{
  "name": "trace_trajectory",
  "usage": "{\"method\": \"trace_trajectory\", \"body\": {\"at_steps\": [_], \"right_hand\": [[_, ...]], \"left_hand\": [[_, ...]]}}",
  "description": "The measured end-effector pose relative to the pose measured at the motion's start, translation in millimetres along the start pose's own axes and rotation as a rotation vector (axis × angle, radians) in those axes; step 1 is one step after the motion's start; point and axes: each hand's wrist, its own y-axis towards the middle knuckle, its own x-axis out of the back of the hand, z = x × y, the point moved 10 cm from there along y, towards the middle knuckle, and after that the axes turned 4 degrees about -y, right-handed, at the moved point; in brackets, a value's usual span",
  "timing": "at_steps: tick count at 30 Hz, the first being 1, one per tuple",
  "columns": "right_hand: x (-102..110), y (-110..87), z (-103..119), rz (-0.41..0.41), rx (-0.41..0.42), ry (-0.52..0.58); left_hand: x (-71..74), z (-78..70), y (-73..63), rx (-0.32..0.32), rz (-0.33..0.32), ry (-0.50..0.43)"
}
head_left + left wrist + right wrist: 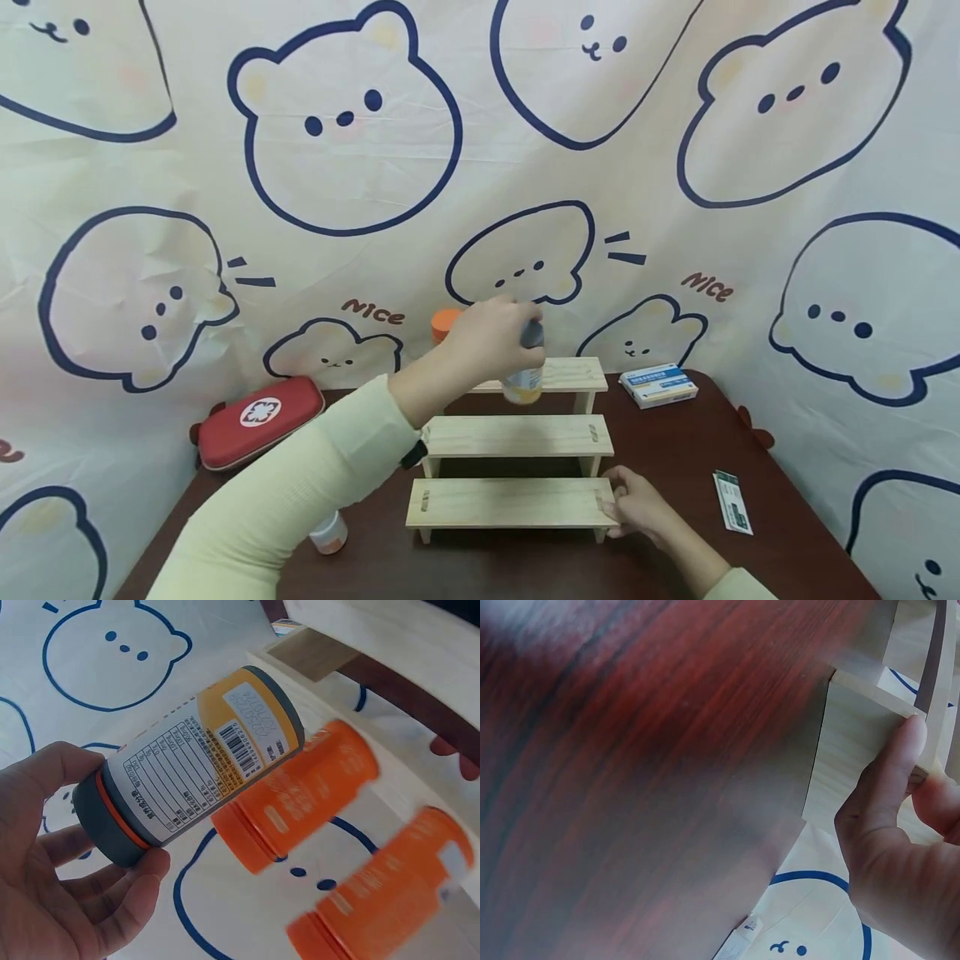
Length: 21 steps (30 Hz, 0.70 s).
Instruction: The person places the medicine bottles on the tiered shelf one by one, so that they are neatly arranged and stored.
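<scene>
My left hand (495, 337) grips a supplement bottle (202, 761) by its dark grey cap. The bottle has a white and yellow label with a barcode, and it overlaps the top step of a three-tier wooden stand (510, 504) in the head view. Two orange bottles (296, 796) stand side by side on the top step in the left wrist view; from the head, my left hand and arm hide most of them. My right hand (637, 504) holds the right end of the stand's lowest step, thumb against the wood (855, 750).
On the dark red-brown table lie a red zip case (258, 421) at the left and a blue-and-white box (658, 385) at the back right. A flat white-and-green packet (732, 502) is farther right. Beside my left sleeve, a white bottle (328, 533) is partly covered.
</scene>
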Motion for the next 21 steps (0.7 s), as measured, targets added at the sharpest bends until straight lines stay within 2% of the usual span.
{"method": "trace_trajectory", "body": {"at_steps": [5,10,17,21], "right_hand": [[0,-0.6,0,0.012,0.010,0.011],[1,1.1,1,0.028,0.023,0.020],[-3,2.8,5,0.069,0.038,0.048],[0,4.1,0,0.064,0.025,0.059]], "left_hand": [[-5.7,-16.1,26.0,-0.025,0.000,-0.001],[-17.9,-24.2,47.0,-0.032,0.011,0.002],[-31.5,-26.6,61.4,-0.023,0.009,-0.005],[-38.4,-33.4,70.2,-0.056,-0.001,-0.016]]}}
